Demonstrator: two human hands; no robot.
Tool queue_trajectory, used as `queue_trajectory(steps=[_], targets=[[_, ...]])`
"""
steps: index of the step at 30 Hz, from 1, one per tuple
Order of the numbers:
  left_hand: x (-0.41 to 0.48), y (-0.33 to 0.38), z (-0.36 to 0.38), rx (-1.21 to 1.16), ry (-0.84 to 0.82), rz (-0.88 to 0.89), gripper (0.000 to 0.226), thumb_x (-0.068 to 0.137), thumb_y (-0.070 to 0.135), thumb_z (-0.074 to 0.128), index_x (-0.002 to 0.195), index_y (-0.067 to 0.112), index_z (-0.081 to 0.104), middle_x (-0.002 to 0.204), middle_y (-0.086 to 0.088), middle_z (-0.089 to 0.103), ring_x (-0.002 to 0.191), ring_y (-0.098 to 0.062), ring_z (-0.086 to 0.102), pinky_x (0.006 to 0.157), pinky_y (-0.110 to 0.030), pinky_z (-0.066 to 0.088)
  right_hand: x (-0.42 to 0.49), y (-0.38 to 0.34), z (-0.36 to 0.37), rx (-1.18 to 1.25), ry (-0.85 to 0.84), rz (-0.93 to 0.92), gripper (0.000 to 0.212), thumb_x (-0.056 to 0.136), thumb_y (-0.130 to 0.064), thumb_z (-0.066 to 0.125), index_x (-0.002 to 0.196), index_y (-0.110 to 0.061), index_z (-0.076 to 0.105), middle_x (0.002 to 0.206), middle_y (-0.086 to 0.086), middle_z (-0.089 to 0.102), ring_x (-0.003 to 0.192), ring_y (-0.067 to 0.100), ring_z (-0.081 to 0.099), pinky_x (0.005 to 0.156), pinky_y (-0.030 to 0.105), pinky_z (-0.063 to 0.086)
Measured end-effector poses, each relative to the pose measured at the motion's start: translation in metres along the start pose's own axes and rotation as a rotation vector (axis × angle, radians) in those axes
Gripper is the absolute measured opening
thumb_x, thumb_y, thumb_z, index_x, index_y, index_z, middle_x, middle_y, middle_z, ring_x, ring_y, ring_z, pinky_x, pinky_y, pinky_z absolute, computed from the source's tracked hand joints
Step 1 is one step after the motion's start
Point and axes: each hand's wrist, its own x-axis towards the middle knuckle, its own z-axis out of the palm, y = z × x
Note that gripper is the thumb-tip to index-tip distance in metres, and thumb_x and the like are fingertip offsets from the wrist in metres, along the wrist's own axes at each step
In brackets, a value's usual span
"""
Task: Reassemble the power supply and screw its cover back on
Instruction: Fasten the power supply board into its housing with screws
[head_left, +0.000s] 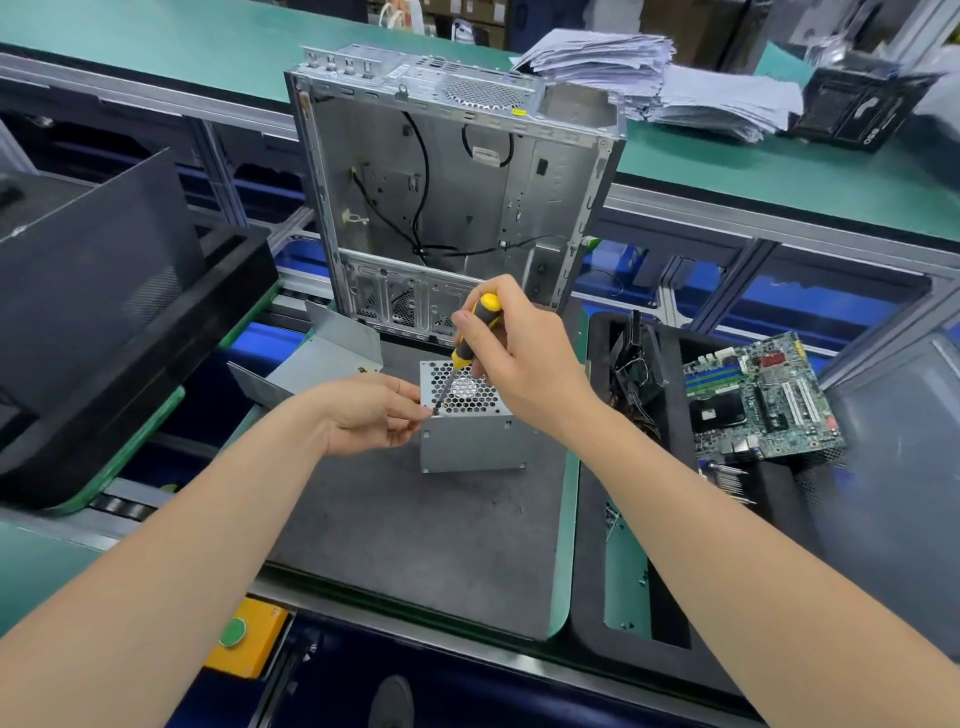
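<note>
Grey mat (415, 545), power supply (467, 441) beneath screwdriver (470, 348), right grip (519, 353) above

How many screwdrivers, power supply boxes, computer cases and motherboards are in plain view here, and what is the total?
screwdriver: 1
power supply: 1
computer case: 1
motherboard: 1
Total: 4

text: none legible | black box (857, 106): white print, unreadable
</note>
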Motion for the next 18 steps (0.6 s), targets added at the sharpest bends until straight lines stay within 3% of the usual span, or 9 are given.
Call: queue_trajectory(steps=[2, 6, 12, 15, 18], targets=[[-0.001, 0.000, 0.000, 0.012, -0.016, 0.002, 0.036, 0.098, -0.006, 0.059, 0.072, 0.015, 0.071, 0.056, 0.005, 0.059, 0.055, -0.006, 0.054, 0.077, -0.027, 0.044, 0.000, -0.001, 0.001, -0.009, -0.019, -0.001, 0.012, 0.108, -0.029, 0.055, 0.108, -0.017, 0.053, 0.080, -0.005, 0.071, 0.066, 0.011, 0.069, 0.065, 0.032, 0.057], [-0.001, 0.001, 0.000, -0.004, -0.007, -0.002, 0.021, 0.098, -0.006, 0.059, 0.086, 0.010, 0.066, 0.058, 0.005, 0.062, 0.056, -0.006, 0.056, 0.079, -0.028, 0.044, 0.000, -0.002, 0.003, -0.015, -0.037, -0.003, 0.009, 0.108, -0.028, 0.055, 0.107, -0.019, 0.052, 0.082, -0.006, 0.071, 0.068, 0.009, 0.068, 0.064, 0.027, 0.056], [0.001, 0.001, -0.001, 0.009, -0.012, -0.011, 0.024, 0.097, -0.006, 0.061, 0.081, 0.011, 0.070, 0.060, 0.002, 0.061, 0.060, -0.010, 0.054, 0.078, -0.029, 0.046, 0.004, -0.003, 0.001, -0.011, -0.078, 0.000, 0.008, 0.108, -0.025, 0.055, 0.109, -0.017, 0.053, 0.084, -0.003, 0.071, 0.068, 0.010, 0.067, 0.064, 0.028, 0.056], [0.001, 0.002, -0.001, 0.007, 0.004, -0.015, 0.024, 0.096, -0.007, 0.062, 0.082, 0.010, 0.072, 0.071, -0.003, 0.063, 0.064, -0.011, 0.053, 0.076, -0.029, 0.047, 0.009, -0.006, -0.002, 0.004, -0.195, 0.013, 0.007, 0.107, -0.020, 0.055, 0.114, -0.019, 0.051, 0.091, 0.002, 0.072, 0.075, 0.010, 0.067, 0.071, 0.034, 0.058], [0.002, 0.002, -0.002, 0.053, -0.012, -0.018, 0.038, 0.097, -0.006, 0.060, 0.068, 0.014, 0.076, 0.064, 0.001, 0.063, 0.066, -0.010, 0.052, 0.075, -0.027, 0.046, 0.018, -0.010, -0.011, -0.035, -0.391, -0.021, 0.016, 0.108, -0.013, 0.051, 0.121, -0.022, 0.049, 0.100, 0.001, 0.071, 0.087, 0.012, 0.067, 0.079, 0.031, 0.056]])
